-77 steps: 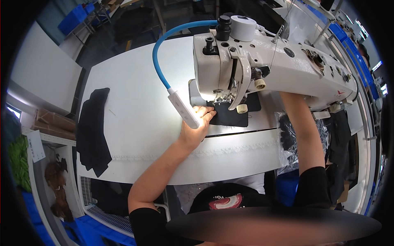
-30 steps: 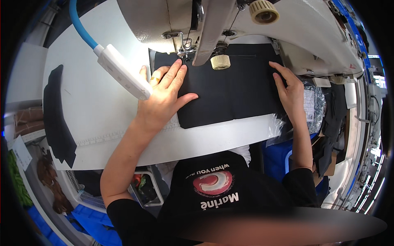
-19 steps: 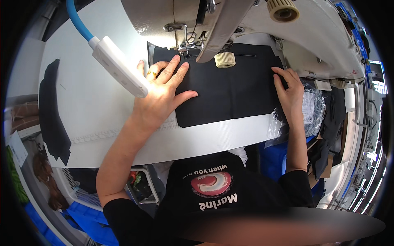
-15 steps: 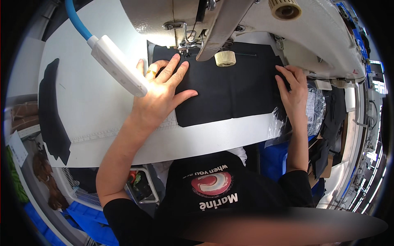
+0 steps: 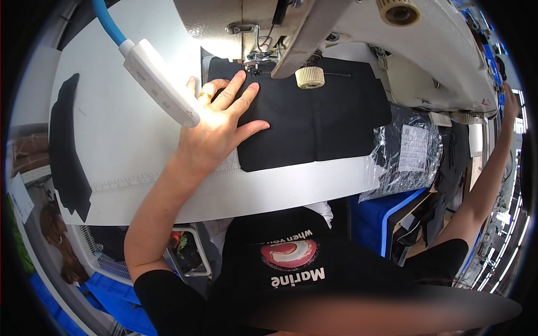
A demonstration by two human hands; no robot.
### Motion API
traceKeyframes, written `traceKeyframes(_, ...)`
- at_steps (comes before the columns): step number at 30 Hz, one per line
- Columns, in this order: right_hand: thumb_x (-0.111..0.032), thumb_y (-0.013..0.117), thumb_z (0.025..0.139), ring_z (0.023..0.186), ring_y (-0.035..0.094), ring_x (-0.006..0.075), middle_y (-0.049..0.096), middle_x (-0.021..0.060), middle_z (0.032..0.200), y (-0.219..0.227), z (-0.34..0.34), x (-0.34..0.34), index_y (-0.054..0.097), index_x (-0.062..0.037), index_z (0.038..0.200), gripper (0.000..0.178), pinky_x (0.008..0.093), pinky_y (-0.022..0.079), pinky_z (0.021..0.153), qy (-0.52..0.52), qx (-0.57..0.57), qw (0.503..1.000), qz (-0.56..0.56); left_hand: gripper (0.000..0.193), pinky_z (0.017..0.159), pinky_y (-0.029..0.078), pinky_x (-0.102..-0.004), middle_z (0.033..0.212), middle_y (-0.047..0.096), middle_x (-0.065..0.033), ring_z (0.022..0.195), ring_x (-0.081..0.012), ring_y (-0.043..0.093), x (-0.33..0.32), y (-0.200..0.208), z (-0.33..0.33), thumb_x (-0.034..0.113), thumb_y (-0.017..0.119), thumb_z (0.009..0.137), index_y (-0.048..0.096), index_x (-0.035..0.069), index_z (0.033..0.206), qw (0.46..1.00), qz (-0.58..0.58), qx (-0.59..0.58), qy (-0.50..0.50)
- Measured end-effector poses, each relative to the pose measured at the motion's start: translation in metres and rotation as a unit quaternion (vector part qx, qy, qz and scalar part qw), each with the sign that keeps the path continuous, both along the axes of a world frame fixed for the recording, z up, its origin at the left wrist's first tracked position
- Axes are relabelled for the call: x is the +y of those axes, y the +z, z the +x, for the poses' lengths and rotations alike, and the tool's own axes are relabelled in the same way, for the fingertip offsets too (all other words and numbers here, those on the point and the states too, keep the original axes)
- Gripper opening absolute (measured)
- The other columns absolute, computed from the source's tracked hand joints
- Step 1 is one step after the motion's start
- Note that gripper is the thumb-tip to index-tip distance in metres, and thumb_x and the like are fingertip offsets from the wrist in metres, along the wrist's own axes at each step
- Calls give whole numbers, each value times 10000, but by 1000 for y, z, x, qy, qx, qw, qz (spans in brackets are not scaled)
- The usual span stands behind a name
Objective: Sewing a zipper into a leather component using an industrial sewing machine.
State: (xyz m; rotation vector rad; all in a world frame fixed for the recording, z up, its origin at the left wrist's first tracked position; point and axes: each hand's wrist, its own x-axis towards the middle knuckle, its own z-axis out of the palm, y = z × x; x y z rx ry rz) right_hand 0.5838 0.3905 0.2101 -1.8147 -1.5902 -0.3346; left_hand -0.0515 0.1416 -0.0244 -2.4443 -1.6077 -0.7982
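Observation:
A black fabric piece (image 5: 319, 123) lies flat on the white sewing table (image 5: 291, 187), its far edge under the needle area (image 5: 252, 66) of the sewing machine (image 5: 454, 61). My left hand (image 5: 216, 126) rests on the fabric's left side with fingers spread, a gold ring on one of them, fingertips close to the presser foot. My right hand (image 5: 511, 103) is stretched far out to the right, beyond the end of the machine and off the fabric. It is small and near the rim of the view, so its fingers cannot be made out.
A white lamp-like device (image 5: 159, 84) on a blue tube hangs over my left wrist. Dark cut fabric (image 5: 68, 148) lies at the table's left. At right sits a clear plastic bag (image 5: 412, 148) with a label. Below are a blue bin (image 5: 372, 218) and a white basket (image 5: 106, 260).
My right hand has left the fabric's right edge and swung far out to the right, uncovering the plastic bag. My left hand stays in place on the fabric.

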Motion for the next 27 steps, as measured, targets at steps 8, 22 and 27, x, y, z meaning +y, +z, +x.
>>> traceKeyframes(8, -346, 620, 920, 1113, 597, 208, 654, 87, 1187, -20, 72, 29, 639, -47, 1222, 426, 293, 427, 984, -5, 253, 955, -157, 569, 981, 367, -421, 1235, 642, -96, 1019, -249, 605, 12, 4, -2, 355, 807, 682, 676, 55, 1147, 1000, 12, -21, -8)
traceKeyframes(22, -336, 593, 935, 1116, 596, 230, 655, 106, 1165, -23, 68, 24, 630, -9, 1199, 422, 321, 444, 973, -15, 322, 933, -157, 582, 941, 375, -543, 1244, 636, -92, 1006, -257, 604, 12, -2, -4, 421, 780, 705, 662, 86, 1166, 1000, 13, -19, -11)
traceKeyframes(27, -333, 584, 941, 1117, 595, 237, 656, 113, 1157, -29, 66, 22, 627, 5, 1191, 423, 330, 450, 969, -22, 339, 928, -155, 570, 947, 370, -550, 1249, 634, -90, 1012, -260, 605, 12, -3, -5, 417, 778, 713, 662, 95, 1169, 999, 14, -27, -11)
